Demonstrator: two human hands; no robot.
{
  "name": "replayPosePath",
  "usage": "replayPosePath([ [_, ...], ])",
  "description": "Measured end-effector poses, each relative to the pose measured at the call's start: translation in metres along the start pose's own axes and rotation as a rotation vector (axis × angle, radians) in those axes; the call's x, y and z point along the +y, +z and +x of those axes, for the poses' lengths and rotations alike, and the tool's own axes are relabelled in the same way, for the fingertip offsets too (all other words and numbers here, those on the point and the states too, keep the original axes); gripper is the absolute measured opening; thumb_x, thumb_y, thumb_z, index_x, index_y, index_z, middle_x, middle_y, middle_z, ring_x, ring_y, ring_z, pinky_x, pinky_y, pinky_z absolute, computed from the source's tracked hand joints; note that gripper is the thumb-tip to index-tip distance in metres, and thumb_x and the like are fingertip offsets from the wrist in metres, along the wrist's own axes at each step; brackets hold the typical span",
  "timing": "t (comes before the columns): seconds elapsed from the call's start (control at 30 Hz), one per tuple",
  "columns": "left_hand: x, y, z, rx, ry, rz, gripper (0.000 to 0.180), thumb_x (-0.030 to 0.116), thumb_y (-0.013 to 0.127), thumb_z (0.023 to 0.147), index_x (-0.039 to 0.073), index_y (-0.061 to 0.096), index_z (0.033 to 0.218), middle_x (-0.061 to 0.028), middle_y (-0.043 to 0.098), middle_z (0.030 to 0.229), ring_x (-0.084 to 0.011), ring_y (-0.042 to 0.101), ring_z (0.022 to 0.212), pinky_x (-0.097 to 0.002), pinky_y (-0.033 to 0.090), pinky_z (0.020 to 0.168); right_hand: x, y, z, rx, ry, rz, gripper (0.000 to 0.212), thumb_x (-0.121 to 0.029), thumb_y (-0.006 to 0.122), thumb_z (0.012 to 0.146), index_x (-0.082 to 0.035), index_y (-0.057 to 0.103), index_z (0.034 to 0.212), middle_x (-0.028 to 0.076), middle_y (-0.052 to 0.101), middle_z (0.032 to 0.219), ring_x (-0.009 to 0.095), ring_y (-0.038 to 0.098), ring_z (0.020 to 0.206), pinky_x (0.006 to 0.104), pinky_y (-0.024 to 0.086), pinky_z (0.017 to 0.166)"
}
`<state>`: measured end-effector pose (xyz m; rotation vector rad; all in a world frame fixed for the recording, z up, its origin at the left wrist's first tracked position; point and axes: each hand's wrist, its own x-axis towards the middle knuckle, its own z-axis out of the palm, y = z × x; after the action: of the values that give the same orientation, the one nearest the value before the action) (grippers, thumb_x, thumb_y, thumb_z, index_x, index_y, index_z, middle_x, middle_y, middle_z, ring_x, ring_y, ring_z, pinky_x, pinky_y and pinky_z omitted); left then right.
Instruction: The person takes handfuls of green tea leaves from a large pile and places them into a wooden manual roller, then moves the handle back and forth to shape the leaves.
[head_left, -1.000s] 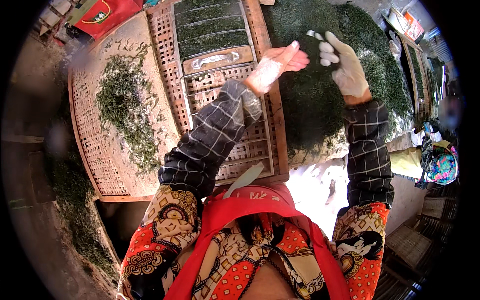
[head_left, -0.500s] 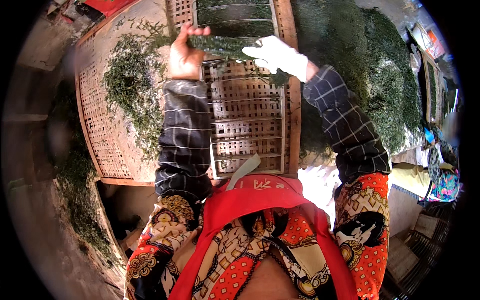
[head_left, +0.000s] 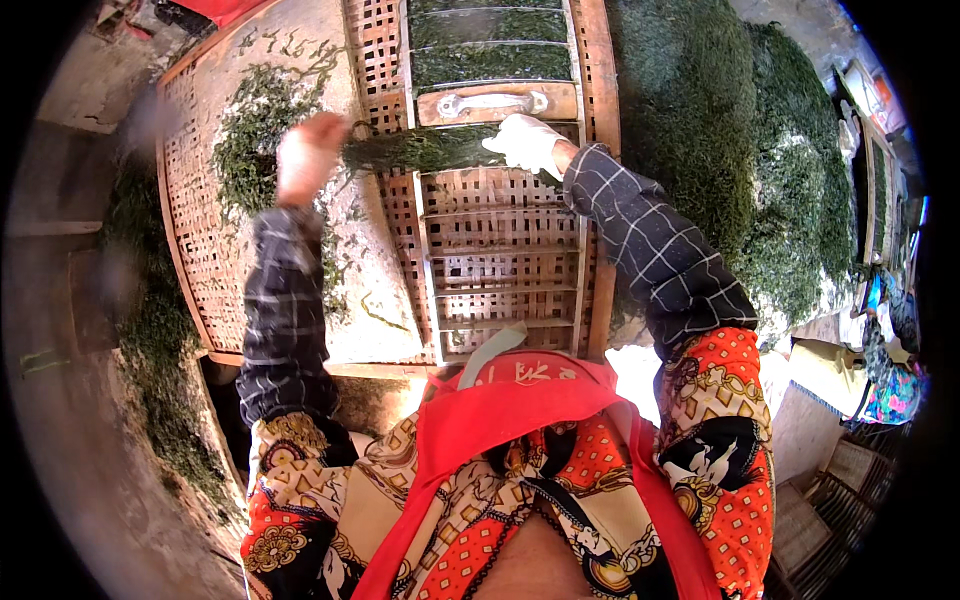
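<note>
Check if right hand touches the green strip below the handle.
Touching. The head view shows the right hand directly against the right end of the green strip, no gap between.

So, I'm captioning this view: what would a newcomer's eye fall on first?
Probably the bright red cloth apron at lower centre. Then the white-gloved right hand above it, at the right end of a dark green stringy bundle across the pale, ladder-like frame. Next, the large dark green stringy heap at upper right.

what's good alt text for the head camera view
A white-gloved right hand touches the right end of a dark green stringy strip across a pale slatted frame; the blurred bare left hand is near the strip's left end.
</note>
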<state>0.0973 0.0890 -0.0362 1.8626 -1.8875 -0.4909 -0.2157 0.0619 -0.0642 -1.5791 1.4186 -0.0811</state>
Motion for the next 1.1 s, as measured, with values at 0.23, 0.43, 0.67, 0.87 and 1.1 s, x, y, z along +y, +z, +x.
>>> replayPosePath([
  [0.23, 0.037, 0.111, -0.034, -0.171, 0.787, 0.294, 0.058, 0.026, 0.057, 0.095, 0.005, 0.037, 0.145, -0.0137, 0.039, 0.15, -0.0282, 0.036, 0.14, -0.0424, 0.024, 0.118, 0.016, -0.03, -0.007, -0.2, -0.109, 0.18, 0.028, -0.027, 0.061, 0.094, -0.001, 0.067, 0.085, 0.005, 0.062, 0.064, 0.011, 0.051, 0.041, 0.0248, 0.045, 0.039],
  [0.43, 0.042, 0.111, -0.038, -0.142, 0.774, 0.331, 0.057, 0.022, 0.058, 0.094, 0.006, 0.039, 0.144, -0.0126, 0.041, 0.149, -0.0262, 0.038, 0.139, -0.042, 0.026, 0.117, 0.041, -0.094, -0.056, -0.211, -0.011, 0.139, 0.027, -0.033, 0.068, 0.09, -0.007, 0.067, 0.086, -0.004, 0.055, 0.063, 0.004, 0.045, 0.048, 0.0207, 0.039, 0.043],
  [0.67, 0.052, 0.116, -0.039, -0.085, 0.747, 0.535, 0.049, 0.019, 0.054, 0.096, 0.003, 0.044, 0.141, -0.015, 0.044, 0.147, -0.0274, 0.04, 0.137, -0.0441, 0.028, 0.115, 0.129, -0.11, -0.05, 0.763, -0.43, -0.392, 0.032, -0.026, 0.072, 0.082, -0.009, 0.066, 0.108, 0.01, 0.067, 0.104, 0.027, 0.066, 0.088, 0.0385, 0.052, 0.081],
  [0.87, 0.112, 0.182, -0.028, -0.035, 0.918, 0.055, 0.054, 0.021, 0.062, 0.089, 0.001, 0.046, 0.137, -0.0213, 0.049, 0.14, -0.0382, 0.046, 0.13, -0.047, 0.033, 0.11, 0.151, -0.057, -0.081, 1.111, -0.526, -0.326, 0.034, -0.023, 0.065, 0.085, -0.015, 0.061, 0.118, 0.01, 0.065, 0.101, 0.032, 0.063, 0.092, 0.0419, 0.051, 0.081],
  [1.1, 0.107, 0.191, -0.031, -0.033, 0.747, 0.264, 0.042, 0.015, 0.051, 0.095, 0.001, 0.05, 0.135, -0.0148, 0.043, 0.148, -0.0331, 0.039, 0.138, -0.0493, 0.027, 0.114, 0.293, -0.049, -0.228, 1.363, 0.147, 0.213, 0.016, -0.026, 0.065, 0.089, -0.018, 0.074, 0.099, 0.007, 0.067, 0.09, 0.023, 0.065, 0.086, 0.0328, 0.052, 0.078],
])
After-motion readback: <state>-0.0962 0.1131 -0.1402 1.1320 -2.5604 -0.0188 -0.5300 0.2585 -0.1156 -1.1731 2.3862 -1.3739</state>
